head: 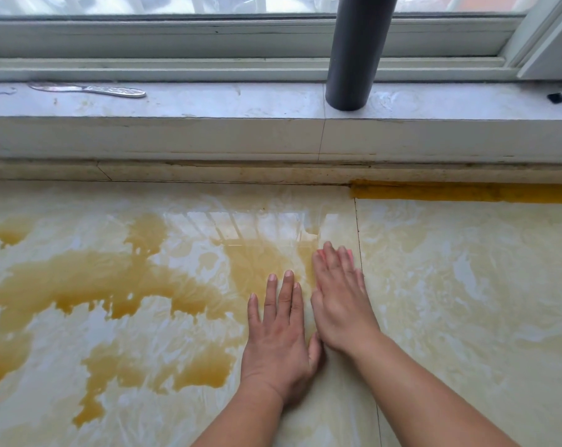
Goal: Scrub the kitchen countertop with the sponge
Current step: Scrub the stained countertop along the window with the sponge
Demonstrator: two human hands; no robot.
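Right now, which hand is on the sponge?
The right hand, fingers flat over the pink sponge; the left hand lies flat on bare countertop.

glossy wet marble countertop (450,301)

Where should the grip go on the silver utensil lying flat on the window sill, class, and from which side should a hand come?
Take the silver utensil by its patterned handle end, the right-hand part, coming from above and the near side. It lies flat and lengthwise along the sill, with the window frame close behind it, so a pinch across its narrow width looks easiest.
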